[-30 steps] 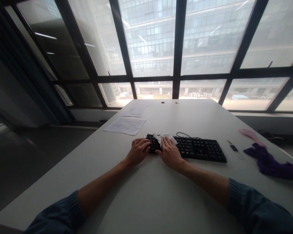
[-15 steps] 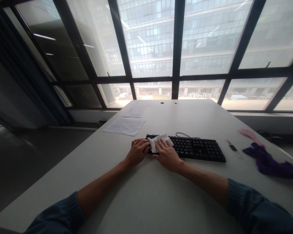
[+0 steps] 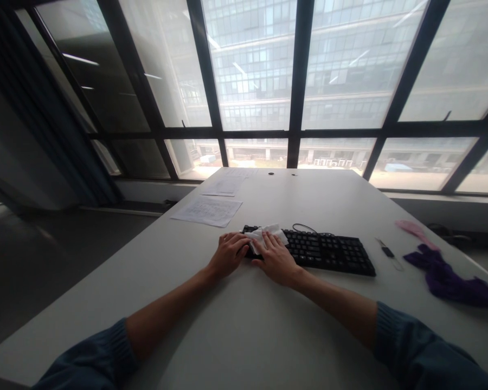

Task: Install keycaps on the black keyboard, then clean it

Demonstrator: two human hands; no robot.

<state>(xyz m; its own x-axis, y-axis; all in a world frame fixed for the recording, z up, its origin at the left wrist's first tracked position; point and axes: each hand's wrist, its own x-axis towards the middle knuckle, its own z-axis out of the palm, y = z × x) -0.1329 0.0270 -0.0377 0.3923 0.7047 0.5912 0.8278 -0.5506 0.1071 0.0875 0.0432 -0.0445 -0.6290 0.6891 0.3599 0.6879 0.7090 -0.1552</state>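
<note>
A black keyboard (image 3: pixel 329 252) lies on the white table in front of me. My left hand (image 3: pixel 229 252) is closed round its left end, fingers bent over the edge keys and thumb at the near side. Over the left part of the keys lies a crumpled white tissue (image 3: pixel 273 230). My right hand (image 3: pixel 275 260) holds the tissue down against the keys, with its fingers laid over it and the thumb by the front edge. Both hands hide some of the keys on the left.
Printed paper sheets (image 3: pixel 207 210) lie at the left edge of the white table (image 3: pixel 236 336). To the right of the keyboard are a small tool with a black grip (image 3: pixel 387 251), a purple cloth (image 3: pixel 451 279) and a pink item (image 3: pixel 417 232). A cable (image 3: pixel 305 226) loops behind the keyboard.
My right hand has shifted slightly left with the tissue on the keys. My left hand stays at the keyboard's left end. The camera view has tilted a little.
</note>
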